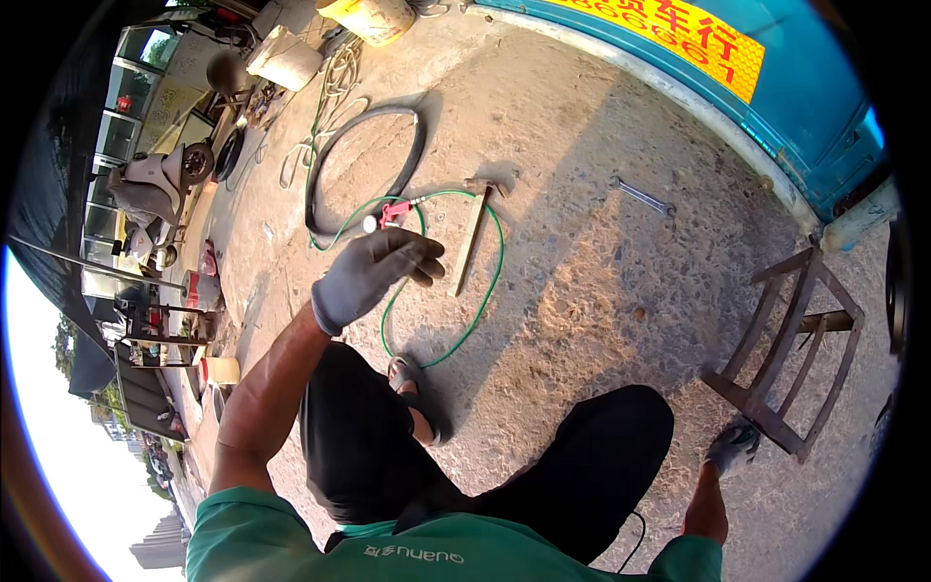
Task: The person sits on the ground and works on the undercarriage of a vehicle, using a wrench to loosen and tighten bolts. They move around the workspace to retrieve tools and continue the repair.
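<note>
My left hand, in a grey glove with dark fingertips, is raised over my left knee. Its fingers are curled together against the thumb, and nothing shows in them. Beyond it on the ground lie a red tyre inflator with a round gauge, a green air hose and a hammer with a wooden handle. At the lower right, my gloved right hand is down beside the near rail of a rusty brown slatted frame. Blur and the rail leave its grip on the frame unclear.
A double-ended wrench lies ahead to the right. Further left are a black tyre, a coiled pale rope, a white bucket and a parked scooter. A blue metal body borders the far right.
</note>
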`<state>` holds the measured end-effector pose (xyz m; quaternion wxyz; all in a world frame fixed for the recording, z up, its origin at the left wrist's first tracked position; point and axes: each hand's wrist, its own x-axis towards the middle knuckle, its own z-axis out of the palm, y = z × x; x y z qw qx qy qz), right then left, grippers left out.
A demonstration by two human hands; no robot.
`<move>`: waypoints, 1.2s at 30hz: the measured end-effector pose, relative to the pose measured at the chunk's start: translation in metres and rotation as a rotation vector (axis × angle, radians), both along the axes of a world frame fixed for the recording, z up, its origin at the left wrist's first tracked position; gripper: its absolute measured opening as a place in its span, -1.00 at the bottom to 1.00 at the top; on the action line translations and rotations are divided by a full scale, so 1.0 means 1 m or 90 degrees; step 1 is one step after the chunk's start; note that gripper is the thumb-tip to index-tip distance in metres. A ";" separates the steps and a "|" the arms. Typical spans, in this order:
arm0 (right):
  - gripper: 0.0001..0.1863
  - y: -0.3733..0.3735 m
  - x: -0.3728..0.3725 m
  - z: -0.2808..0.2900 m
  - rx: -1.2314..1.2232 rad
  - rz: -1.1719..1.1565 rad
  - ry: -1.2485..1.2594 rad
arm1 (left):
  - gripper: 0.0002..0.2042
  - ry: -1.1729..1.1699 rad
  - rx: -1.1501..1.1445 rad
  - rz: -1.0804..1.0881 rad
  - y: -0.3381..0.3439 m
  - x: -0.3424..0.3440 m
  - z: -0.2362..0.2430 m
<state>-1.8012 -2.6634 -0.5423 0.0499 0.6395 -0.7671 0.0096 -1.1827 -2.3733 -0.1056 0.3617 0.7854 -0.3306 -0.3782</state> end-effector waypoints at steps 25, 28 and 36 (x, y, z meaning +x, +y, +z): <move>-0.57 0.094 0.408 0.179 0.807 0.333 -0.106 | -0.67 0.178 0.100 -0.246 0.135 0.002 -0.026; -0.54 0.162 0.559 0.264 0.826 0.390 -0.365 | -0.70 0.617 -0.021 0.256 0.186 -0.017 -0.029; -0.50 0.383 0.734 0.504 1.028 0.644 -0.275 | -0.67 0.555 -0.190 0.799 0.418 -0.020 0.076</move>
